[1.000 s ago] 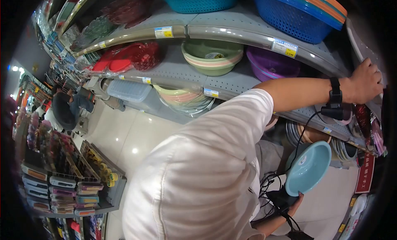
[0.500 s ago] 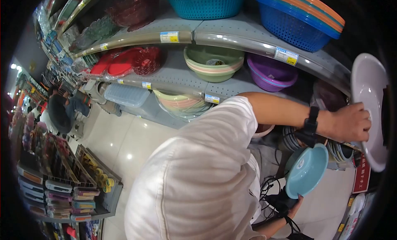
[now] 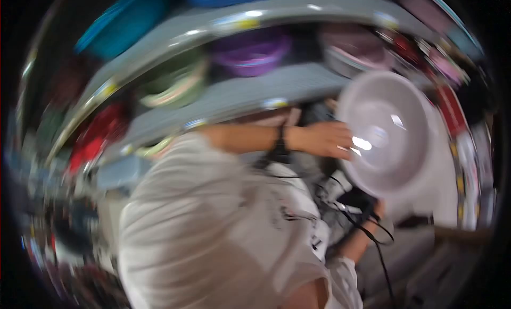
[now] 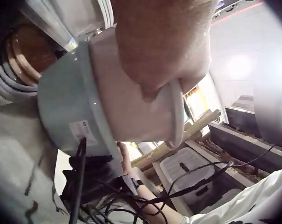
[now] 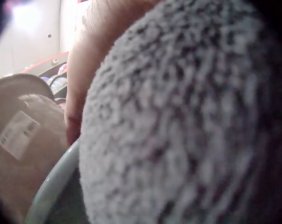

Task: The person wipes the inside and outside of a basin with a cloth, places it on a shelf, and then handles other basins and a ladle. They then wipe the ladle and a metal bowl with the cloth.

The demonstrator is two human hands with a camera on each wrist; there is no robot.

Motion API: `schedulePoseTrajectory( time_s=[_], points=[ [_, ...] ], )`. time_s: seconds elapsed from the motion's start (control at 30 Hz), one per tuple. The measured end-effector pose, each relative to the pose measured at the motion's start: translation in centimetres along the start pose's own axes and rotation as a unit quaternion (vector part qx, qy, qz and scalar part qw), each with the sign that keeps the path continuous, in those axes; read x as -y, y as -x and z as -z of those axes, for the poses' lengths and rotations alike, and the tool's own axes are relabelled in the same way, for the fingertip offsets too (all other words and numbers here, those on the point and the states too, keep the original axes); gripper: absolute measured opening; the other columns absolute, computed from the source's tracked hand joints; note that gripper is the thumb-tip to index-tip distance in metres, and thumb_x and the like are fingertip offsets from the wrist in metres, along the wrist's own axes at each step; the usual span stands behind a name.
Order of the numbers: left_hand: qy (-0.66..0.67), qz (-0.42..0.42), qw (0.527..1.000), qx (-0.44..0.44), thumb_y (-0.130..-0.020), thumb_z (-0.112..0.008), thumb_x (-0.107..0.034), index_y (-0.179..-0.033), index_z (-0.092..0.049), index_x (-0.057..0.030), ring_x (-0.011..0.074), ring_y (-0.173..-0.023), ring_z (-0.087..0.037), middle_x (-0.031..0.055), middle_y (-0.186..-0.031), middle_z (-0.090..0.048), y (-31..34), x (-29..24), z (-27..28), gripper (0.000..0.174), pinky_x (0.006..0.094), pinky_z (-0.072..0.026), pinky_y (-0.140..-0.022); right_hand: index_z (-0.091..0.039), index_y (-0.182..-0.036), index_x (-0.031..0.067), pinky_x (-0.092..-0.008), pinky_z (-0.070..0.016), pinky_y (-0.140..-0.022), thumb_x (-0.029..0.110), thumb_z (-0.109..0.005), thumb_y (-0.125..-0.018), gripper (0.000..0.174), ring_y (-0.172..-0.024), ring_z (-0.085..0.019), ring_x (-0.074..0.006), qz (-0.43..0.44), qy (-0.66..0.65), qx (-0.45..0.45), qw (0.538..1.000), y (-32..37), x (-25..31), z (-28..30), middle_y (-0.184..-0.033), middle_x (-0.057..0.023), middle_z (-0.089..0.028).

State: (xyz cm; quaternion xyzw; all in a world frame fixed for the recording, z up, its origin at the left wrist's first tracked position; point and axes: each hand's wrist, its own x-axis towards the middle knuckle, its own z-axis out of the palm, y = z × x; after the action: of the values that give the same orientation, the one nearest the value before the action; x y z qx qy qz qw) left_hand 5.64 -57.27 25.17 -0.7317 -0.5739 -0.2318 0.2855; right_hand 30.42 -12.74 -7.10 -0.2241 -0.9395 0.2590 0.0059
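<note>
My left hand [image 3: 322, 139] grips the rim of a pale lilac basin [image 3: 396, 144]. In the left wrist view, that hand [image 4: 164, 51] has its fingers over the rim, and the basin's base side faces the mouth of a light teal basin [image 4: 61, 100]. My right hand [image 3: 379, 209] holds the teal basin from below, mostly hidden behind the lilac one in the head view. The right wrist view shows the teal rim [image 5: 54, 182] beside the right hand [image 5: 87, 60], and a label on the lilac basin [image 5: 10, 163]. Grey fuzzy fabric [image 5: 178, 121] covers much of that view.
Shelves with purple basins [image 3: 253, 53], green basins [image 3: 178, 83] and pinkish basins [image 3: 354, 48] run along the far side. Black cables [image 3: 367, 232] hang around the right wrist. A lidded clear box [image 4: 185, 168] and stacked basins [image 4: 19, 65] appear in the left wrist view.
My left hand has brought the lilac basin off the right end of the shelf, down and across to the teal basin, which it now mostly covers. The head view has turned.
</note>
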Motion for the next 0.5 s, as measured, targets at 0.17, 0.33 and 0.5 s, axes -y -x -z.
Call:
schedulePoseTrajectory(
  time_s=[0.17, 0.33, 0.5],
  points=[
    [0.037, 0.002, 0.994, 0.106, -0.077, -0.068, -0.020, -0.101, -0.068, -0.0157, 0.0210, -0.095, -0.058, 0.0014, -0.097, -0.059, -0.3, 0.4, -0.7, 0.025, 0.0332, -0.0467, -0.087, -0.060, -0.135, 0.0032, -0.0385, -0.0492, -0.101, 0.031, -0.055, -0.103, 0.042, -0.117, -0.062, -0.0219, -0.131, -0.568, 0.004, 0.813, -1.2, 8.9, 0.7, -0.131, -0.0108, -0.065],
    [0.124, 0.069, 0.969, 0.200, -0.084, -0.077, -0.045, -0.104, -0.064, -0.0111, 0.0259, -0.095, -0.057, 0.0050, -0.098, -0.060, -2.5, 1.3, -0.2, 0.040, 0.0389, -0.0447, -0.087, -0.056, -0.141, 0.0000, -0.0391, -0.0497, -0.105, 0.037, -0.053, -0.103, 0.053, -0.120, -0.062, -0.0265, -0.177, -0.678, 0.012, 0.713, -1.6, 9.1, 0.7, -0.134, -0.0129, -0.065],
    [0.116, 0.082, 0.965, 0.223, -0.080, -0.079, -0.043, -0.101, -0.064, -0.0123, 0.0222, -0.097, -0.058, 0.0023, -0.097, -0.060, -2.9, 2.5, -1.7, 0.039, 0.0378, -0.0440, -0.088, -0.058, -0.139, 0.0009, -0.0412, -0.0508, -0.105, 0.042, -0.054, -0.102, 0.056, -0.117, -0.064, -0.0290, -0.149, -0.756, 0.004, 0.638, -1.5, 14.1, 4.4, -0.132, -0.0143, -0.066]
  ],
)
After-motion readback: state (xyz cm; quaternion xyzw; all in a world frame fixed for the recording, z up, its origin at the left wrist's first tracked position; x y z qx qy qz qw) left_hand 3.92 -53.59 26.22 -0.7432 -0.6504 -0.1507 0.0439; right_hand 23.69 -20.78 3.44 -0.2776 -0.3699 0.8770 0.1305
